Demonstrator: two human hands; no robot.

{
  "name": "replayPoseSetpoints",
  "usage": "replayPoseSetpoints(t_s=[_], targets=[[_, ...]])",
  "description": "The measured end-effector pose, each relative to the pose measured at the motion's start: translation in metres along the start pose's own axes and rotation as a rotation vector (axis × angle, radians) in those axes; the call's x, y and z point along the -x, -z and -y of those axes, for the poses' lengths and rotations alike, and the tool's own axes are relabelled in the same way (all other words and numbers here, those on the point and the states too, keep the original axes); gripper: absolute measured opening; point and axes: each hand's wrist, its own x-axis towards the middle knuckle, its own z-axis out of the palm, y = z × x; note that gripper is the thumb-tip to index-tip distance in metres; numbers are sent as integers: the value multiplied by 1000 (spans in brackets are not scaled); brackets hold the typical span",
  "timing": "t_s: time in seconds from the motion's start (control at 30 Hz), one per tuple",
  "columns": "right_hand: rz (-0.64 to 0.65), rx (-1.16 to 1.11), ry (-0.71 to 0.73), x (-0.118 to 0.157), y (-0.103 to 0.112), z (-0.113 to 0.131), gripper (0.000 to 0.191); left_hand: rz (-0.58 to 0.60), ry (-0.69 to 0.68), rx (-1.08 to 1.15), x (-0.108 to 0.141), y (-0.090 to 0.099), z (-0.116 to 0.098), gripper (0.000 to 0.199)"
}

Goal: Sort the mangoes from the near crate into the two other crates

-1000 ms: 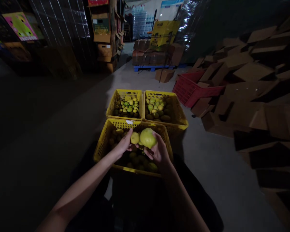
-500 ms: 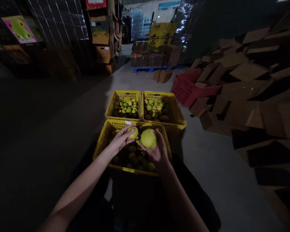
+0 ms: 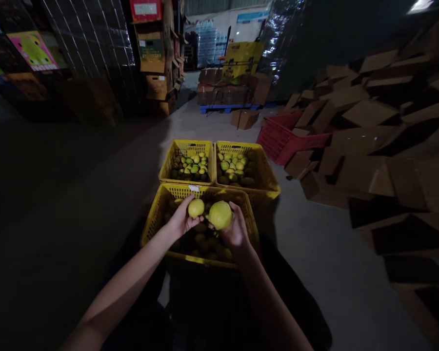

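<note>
My left hand (image 3: 180,222) is closed around a small yellow lemon (image 3: 196,208). In my right hand (image 3: 237,228) sits a larger yellow-green lemon (image 3: 220,215), with the fingers curled under and beside it. Both hands are held side by side above the near yellow crate (image 3: 201,261), the two lemons a little apart. More lemons (image 3: 201,240) lie in shadow inside that crate, partly hidden by my hands.
Behind it stand a left yellow crate (image 3: 164,168) and a right yellow crate (image 3: 272,180), both holding lemons. A red crate (image 3: 278,139) and piled cardboard boxes (image 3: 366,141) are on the right. Farther back is a loaded blue pallet (image 3: 227,108).
My left hand has turned so more of the small lemon shows. The right hand with the larger lemon has shifted slightly left and down. The view has tilted up a little.
</note>
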Motion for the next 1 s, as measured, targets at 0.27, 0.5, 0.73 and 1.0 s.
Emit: replayPoseSetpoints(t_s=[0.27, 0.5, 0.73, 1.0], targets=[[-80, -5, -241, -1, -2, 0, 27, 25, 11, -5, -4, 5, -1, 40], [34, 0, -163, 1, 2, 2, 24, -81, -22, 84, -5, 5, -5, 27], [23, -72, -309, -2, 0, 1, 33, 48, -119, 79, -6, 7, -2, 32], [-56, -238, -203, 1, 12, 21, 22, 230, -233, -535, -3, 11, 3, 23]])
